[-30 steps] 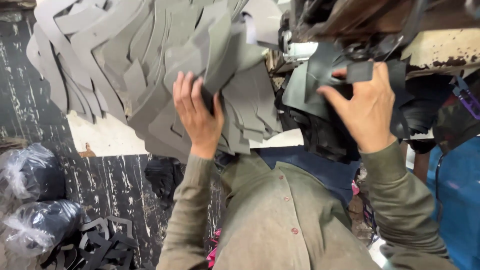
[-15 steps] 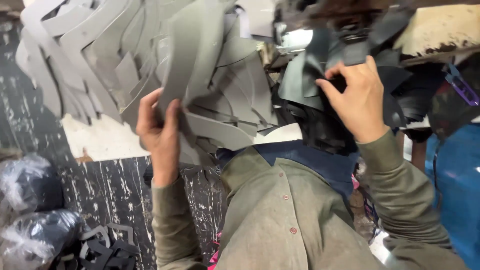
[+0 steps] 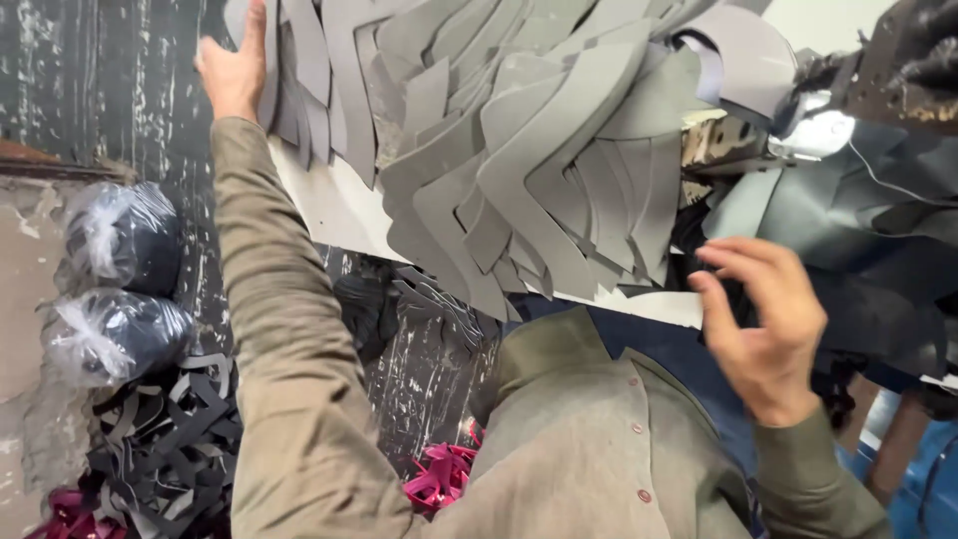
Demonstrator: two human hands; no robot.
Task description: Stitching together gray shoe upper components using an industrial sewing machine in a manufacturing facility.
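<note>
A spread of grey cut pieces covers the white board, leaving only a bare strip along its near edge. Dark sheets crowd the right side just beyond the right hand. Bagged bundles and black scraps block the floor at left

Left hand stretched far out, fingers flat; right hand raised, fingers loosely curled.

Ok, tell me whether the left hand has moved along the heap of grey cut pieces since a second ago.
Yes. The left hand went from the middle of the heap of grey cut pieces to its far left edge.
</note>
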